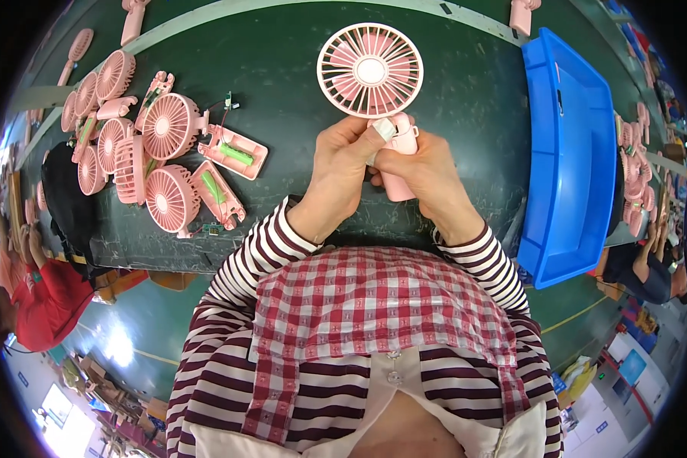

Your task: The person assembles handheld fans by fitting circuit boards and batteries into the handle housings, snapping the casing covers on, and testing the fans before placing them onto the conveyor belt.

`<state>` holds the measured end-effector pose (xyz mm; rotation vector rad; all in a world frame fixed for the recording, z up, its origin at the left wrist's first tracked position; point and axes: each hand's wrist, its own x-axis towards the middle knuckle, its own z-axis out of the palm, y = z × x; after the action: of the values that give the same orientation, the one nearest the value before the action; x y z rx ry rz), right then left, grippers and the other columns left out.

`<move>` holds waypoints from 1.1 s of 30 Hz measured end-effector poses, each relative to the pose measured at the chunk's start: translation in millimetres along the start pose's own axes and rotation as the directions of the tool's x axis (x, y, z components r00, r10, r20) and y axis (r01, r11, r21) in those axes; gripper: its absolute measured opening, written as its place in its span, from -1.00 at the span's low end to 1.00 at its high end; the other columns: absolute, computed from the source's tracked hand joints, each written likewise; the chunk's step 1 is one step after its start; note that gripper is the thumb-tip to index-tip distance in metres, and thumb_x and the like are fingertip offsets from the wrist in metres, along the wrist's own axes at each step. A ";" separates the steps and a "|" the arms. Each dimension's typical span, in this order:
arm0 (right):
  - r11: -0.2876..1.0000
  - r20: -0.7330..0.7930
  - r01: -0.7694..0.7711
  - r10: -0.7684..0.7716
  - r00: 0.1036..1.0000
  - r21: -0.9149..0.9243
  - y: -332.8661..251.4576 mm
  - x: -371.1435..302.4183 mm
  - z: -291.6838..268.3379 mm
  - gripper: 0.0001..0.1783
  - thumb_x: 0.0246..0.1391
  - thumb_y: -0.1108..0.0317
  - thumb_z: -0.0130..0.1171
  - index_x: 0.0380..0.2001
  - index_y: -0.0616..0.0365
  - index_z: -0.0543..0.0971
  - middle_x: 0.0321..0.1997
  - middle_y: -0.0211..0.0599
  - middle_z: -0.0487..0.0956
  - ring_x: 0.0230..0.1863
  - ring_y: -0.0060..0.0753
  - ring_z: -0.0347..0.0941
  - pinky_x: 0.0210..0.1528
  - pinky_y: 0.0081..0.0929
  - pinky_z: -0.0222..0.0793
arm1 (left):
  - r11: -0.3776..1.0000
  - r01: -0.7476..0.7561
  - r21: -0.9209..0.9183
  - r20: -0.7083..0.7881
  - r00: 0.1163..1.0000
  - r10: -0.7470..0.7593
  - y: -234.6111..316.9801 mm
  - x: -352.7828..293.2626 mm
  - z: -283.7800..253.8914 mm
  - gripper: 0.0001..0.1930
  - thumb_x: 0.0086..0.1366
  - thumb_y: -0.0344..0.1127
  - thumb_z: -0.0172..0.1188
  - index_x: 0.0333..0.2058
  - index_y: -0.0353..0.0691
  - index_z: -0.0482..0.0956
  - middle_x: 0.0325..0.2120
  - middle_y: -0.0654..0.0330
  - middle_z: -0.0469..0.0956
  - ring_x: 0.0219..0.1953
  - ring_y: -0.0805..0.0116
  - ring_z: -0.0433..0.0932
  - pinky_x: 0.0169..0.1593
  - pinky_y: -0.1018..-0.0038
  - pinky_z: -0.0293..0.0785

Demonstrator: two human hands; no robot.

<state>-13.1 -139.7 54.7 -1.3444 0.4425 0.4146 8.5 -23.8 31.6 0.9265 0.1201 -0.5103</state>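
Observation:
Both my hands grip one pink handheld fan (370,70) over the near middle of the table. Its round grille points away from me and its handle comes down between my hands. My left hand (342,164) closes round the neck side of the handle, with a white wrap on its thumb. Wrapped about the handle from the other side is my right hand (427,168), its thumb pressed on the handle's front. The lower end of the handle shows below my fingers. Parts of the handle are hidden behind both hands.
Several pink fans (168,126) lie piled at the left, some with opened handles showing green batteries (235,154) and small circuit boards. A blue plastic bin (569,168) stands at the right table edge. Beside the pile is a black bag (69,198). Other people sit at both sides.

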 end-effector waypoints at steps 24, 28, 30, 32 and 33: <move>0.997 0.079 0.010 -0.016 0.997 0.073 7.8 5.5 -3.5 -0.66 -0.13 0.52 0.08 -0.20 0.41 0.39 -0.35 -0.17 0.51 -0.44 -0.42 0.50 -0.43 -0.54 0.49 | 0.986 0.130 0.106 0.040 0.990 -0.135 6.7 19.1 -18.1 -0.77 0.14 -0.46 0.01 -0.21 -0.40 0.49 -0.40 0.16 0.53 -0.50 0.51 0.47 -0.47 0.62 0.39; 0.996 0.089 -0.040 0.033 0.995 0.079 6.4 5.4 -6.4 -0.66 -0.12 0.52 0.07 -0.21 0.42 0.38 -0.36 -0.16 0.51 -0.46 -0.41 0.50 -0.48 -0.55 0.48 | 0.990 0.083 0.114 0.021 0.996 -0.086 2.5 17.1 -12.9 -0.76 0.11 -0.53 0.02 -0.22 -0.41 0.49 -0.42 0.16 0.53 -0.48 0.51 0.48 -0.45 0.61 0.41; 0.992 0.088 -0.023 0.011 0.996 0.128 10.2 8.6 -7.0 -0.68 -0.13 0.50 0.12 -0.23 0.39 0.41 -0.40 -0.20 0.50 -0.49 -0.44 0.49 -0.50 -0.57 0.46 | 0.989 0.014 0.150 0.020 1.000 -0.017 1.9 17.9 -11.5 -0.75 0.09 -0.55 0.01 -0.21 -0.40 0.49 -0.43 0.17 0.53 -0.49 0.52 0.47 -0.46 0.61 0.40; 0.985 0.085 -0.006 -0.010 0.996 0.175 12.1 8.9 -7.1 -0.69 -0.13 0.48 0.17 -0.26 0.36 0.43 -0.44 -0.23 0.50 -0.51 -0.47 0.47 -0.51 -0.59 0.44 | 0.987 0.017 0.161 0.028 0.999 -0.022 1.4 18.6 -12.4 -0.75 0.10 -0.54 0.02 -0.20 -0.39 0.49 -0.43 0.17 0.53 -0.49 0.52 0.47 -0.46 0.62 0.40; 0.988 0.089 -0.021 0.007 0.996 0.151 9.5 8.9 -6.9 -0.68 -0.13 0.49 0.13 -0.23 0.38 0.41 -0.42 -0.22 0.50 -0.50 -0.45 0.48 -0.50 -0.57 0.46 | 0.986 0.017 0.168 0.040 0.999 -0.024 2.7 20.1 -11.8 -0.75 0.10 -0.54 0.02 -0.20 -0.39 0.48 -0.44 0.18 0.53 -0.49 0.52 0.47 -0.46 0.62 0.40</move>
<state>-11.1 -144.4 41.0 -1.1718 0.4022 0.4414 28.7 -20.5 20.1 1.0797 0.0495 -0.5649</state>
